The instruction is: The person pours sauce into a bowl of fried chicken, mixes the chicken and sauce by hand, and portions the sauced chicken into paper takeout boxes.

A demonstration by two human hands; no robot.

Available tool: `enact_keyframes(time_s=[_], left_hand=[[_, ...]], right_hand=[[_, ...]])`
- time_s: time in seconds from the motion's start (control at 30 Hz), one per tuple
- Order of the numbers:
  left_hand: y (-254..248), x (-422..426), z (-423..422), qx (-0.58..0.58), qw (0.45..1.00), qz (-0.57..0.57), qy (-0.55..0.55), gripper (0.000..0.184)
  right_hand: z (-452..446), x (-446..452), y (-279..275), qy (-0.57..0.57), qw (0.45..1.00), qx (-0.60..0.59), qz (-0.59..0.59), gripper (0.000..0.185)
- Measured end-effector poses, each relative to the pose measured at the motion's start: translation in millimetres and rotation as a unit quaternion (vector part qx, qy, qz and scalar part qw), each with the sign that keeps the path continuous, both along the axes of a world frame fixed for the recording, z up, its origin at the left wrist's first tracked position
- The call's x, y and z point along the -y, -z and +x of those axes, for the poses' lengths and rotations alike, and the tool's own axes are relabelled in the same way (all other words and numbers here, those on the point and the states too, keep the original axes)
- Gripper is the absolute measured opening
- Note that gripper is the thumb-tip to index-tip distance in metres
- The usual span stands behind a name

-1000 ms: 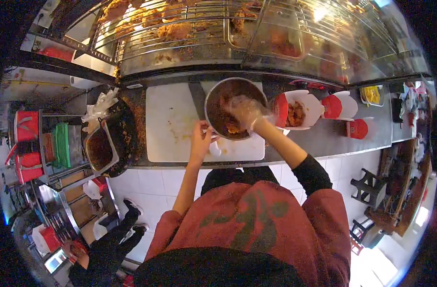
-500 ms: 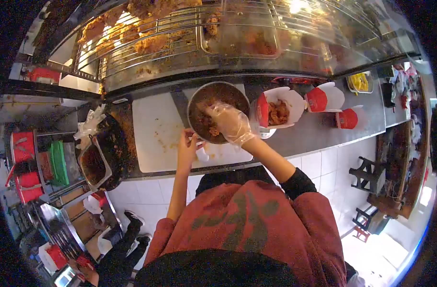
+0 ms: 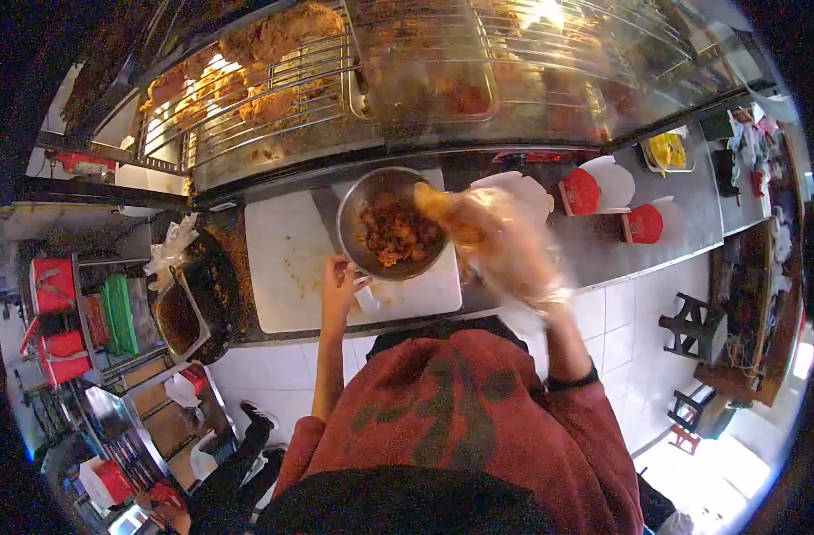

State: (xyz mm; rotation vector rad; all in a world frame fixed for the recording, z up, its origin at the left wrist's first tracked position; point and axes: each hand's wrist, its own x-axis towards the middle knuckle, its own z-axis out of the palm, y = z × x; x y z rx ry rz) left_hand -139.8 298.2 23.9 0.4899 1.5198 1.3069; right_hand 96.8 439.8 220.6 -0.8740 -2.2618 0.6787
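Observation:
A metal bowl [image 3: 346, 220] holds pieces of browned, sauced food [image 3: 394, 232] and stands on the white cutting board [image 3: 278, 267]. My left hand [image 3: 338, 283] pinches the bowl's lower left rim. Just right of the bowl, my right hand [image 3: 505, 245] is raised in a clear plastic glove, smeared by motion, with its fingertips near the bowl's right rim. Whether it holds anything cannot be made out. Behind it, a white-and-red food box [image 3: 525, 192] is mostly hidden. A small white object [image 3: 367, 301] lies below the bowl.
Farther right stand two red-and-white boxes [image 3: 580, 192] [image 3: 643, 224] and a tray of yellow food [image 3: 668, 152]. Fried food [image 3: 282, 36] rests on racks above the counter. A dark pan with a sauce container [image 3: 180, 319] is at left. A co-worker's legs [image 3: 246, 446] show lower left.
My right hand has come out of the bowl and moved right, over the nearest box. My left hand stays at the rim. The view has shifted a little.

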Motion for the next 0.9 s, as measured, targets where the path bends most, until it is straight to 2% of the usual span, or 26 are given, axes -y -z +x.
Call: enact_keyframes(time_s=[0.1, 0.2, 0.33, 0.5, 0.67, 0.7, 0.73, 0.8, 0.83, 0.87, 0.9], left_hand=[[-1.2, 0.8, 2.1, 0.000, 1.000, -0.003, -0.018, 0.022], [3.0, 0.1, 1.7, 0.009, 1.000, 0.015, -0.025, 0.022], [-1.4, 0.4, 2.0, -0.008, 1.000, -0.005, -0.024, 0.022], [-8.6, -1.8, 5.2, -0.011, 1.000, -0.021, -0.020, 0.023], [5.5, 0.8, -0.6, -0.001, 1.000, -0.006, -0.023, 0.024], [3.7, 0.1, -1.8, -0.002, 1.000, -0.005, -0.020, 0.024], [1.7, 0.6, -2.9, -0.015, 0.999, -0.031, -0.025, 0.028], [-12.3, -4.2, 3.6, -0.029, 0.998, -0.056, -0.025, 0.033], [-34.1, -12.9, 19.3, -0.295, 0.955, -0.023, -0.029, 0.040], [-54.4, -22.5, 35.3, -0.539, 0.841, 0.014, -0.031, 0.047], [-70.6, -34.3, 48.7, -0.490, 0.867, 0.077, 0.051, 0.055]], right_hand=[[39.8, -18.4, -18.5, 0.032, 0.993, -0.051, -0.101, 0.032], [53.1, -37.2, -4.9, 0.018, 0.981, -0.066, -0.183, 0.031], [53.1, -42.5, 12.1, 0.007, 0.974, -0.081, -0.213, 0.030], [57.0, -39.6, -3.7, 0.004, 0.972, -0.054, -0.229, 0.030], [72.6, -44.4, -6.9, 0.070, 0.963, -0.063, -0.253, 0.029], [75.8, -41.6, -14.5, 0.079, 0.952, -0.135, -0.262, 0.029], [77.4, -37.8, -10.6, 0.073, 0.890, -0.293, -0.341, 0.034], [86.8, -29.7, -24.5, 0.095, 0.868, -0.367, -0.320, 0.032], [91.6, -28.2, -26.3, 0.099, 0.867, -0.370, -0.318, 0.032], [96.9, -26.9, -27.6, 0.166, 0.844, -0.380, -0.340, 0.030], [103.7, -25.7, -28.5, 0.233, 0.815, -0.389, -0.361, 0.028]])
